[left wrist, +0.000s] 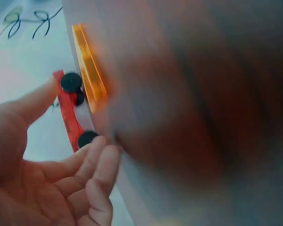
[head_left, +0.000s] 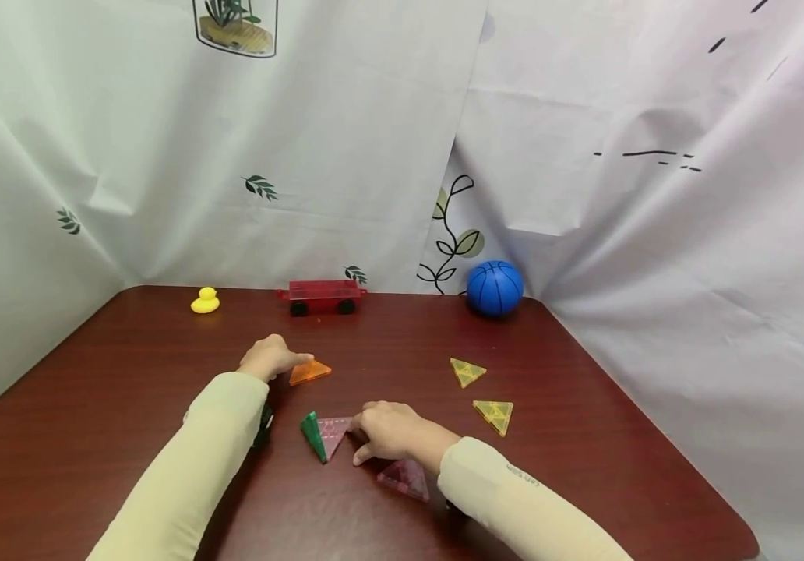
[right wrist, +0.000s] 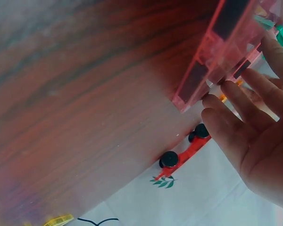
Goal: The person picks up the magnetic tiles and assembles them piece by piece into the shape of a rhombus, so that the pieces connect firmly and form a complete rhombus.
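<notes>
the left hand (head_left: 266, 359), thumb apart from its loosely bent fingers, grips nothing just beside the orange triangle (head_left: 311, 372). the right hand (head_left: 391, 431), fingers relaxed and holding nothing, is at the pink triangle (head_left: 333, 432) next to the green triangle (head_left: 314, 436); whether fingertips touch pink cannot be told.

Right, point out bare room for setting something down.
On the table, left: between the yellow duck, the left sleeve and the left edge; right: between the yellow tiles and the right edge; back: between the red wagon and blue ball. Crowded: the middle, where the orange tile, green tile and pink tiles lie near the left hand and right hand.
</notes>
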`<state>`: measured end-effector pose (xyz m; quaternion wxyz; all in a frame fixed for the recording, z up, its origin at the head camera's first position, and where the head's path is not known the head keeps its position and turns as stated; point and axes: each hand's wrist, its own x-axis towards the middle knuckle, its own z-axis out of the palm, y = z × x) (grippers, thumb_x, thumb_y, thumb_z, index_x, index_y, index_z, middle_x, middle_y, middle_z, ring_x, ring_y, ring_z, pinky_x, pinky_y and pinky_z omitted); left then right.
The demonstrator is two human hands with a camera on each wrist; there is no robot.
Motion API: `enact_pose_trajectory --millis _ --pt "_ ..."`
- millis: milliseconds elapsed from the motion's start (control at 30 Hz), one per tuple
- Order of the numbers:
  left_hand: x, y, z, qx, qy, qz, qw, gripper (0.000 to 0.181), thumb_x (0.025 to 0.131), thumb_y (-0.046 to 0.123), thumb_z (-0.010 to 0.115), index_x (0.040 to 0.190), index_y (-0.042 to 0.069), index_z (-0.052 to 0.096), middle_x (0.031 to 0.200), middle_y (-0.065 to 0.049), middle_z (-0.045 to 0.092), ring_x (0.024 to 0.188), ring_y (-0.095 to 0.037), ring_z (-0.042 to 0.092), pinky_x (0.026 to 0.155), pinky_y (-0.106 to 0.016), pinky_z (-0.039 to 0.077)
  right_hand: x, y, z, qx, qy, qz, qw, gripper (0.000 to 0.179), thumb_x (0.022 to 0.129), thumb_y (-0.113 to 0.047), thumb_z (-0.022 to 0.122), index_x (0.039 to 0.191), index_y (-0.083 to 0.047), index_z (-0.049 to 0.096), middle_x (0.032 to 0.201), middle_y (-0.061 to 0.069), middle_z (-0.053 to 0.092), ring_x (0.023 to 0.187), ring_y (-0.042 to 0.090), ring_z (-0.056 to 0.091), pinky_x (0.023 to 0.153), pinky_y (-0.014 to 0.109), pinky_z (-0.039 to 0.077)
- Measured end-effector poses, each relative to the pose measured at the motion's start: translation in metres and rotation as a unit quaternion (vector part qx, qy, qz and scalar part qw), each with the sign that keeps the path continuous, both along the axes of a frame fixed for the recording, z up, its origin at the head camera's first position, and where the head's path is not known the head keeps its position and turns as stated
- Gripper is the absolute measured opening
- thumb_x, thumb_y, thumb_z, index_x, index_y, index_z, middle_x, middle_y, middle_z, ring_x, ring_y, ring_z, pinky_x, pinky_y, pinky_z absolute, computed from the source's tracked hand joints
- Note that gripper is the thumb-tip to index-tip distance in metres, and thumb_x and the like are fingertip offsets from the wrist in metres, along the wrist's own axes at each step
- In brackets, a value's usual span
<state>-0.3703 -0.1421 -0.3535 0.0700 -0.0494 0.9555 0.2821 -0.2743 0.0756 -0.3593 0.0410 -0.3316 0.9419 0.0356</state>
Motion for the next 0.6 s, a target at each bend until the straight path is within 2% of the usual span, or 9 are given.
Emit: enact_pose_trajectory --millis 167,367,600 --pt "-0.005 0.016 0.001 -0.012 -0.023 -0.039 0.9989 0.051 0.069 0.040 0.070 0.093 -0.001 0.051 0.081 -0.013 0.050 0.072 -0.025 0.047 0.057 -0.034 0.039 -0.001 -0.001 -0.001 0.011 -0.008 -0.002 0.9999 0.045 0.069 -0.046 0.067 0.110 -0.028 0.060 0.089 -0.010 0.052 0.085 0.007 0.051 0.066 0.028 0.043" --pt "-0.013 0.024 -0.001 -0.052 -0.035 -0.037 0.9973 0.048 0.070 0.035 0.072 0.097 0.000 0.053 0.081 -0.012 0.050 0.074 -0.025 0.047 0.060 -0.035 0.041 -0.002 -0.002 -0.003 0.013 -0.007 -0.001 0.9999 0.045 0.069 -0.047 0.067 0.110 -0.028 0.060 0.093 -0.010 0.052 0.088 0.006 0.050 0.068 0.028 0.043" --pt "-0.015 0.025 0.001 -0.055 -0.029 -0.032 0.9975 0.048 0.069 0.033 0.073 0.097 -0.001 0.053 0.082 -0.014 0.050 0.074 -0.026 0.046 0.060 -0.036 0.040 -0.003 0.000 -0.001 0.011 -0.005 0.001 0.9999 0.044 0.069 -0.046 0.067 0.109 -0.028 0.060 0.089 -0.010 0.052 0.084 0.007 0.051 0.068 0.027 0.043"
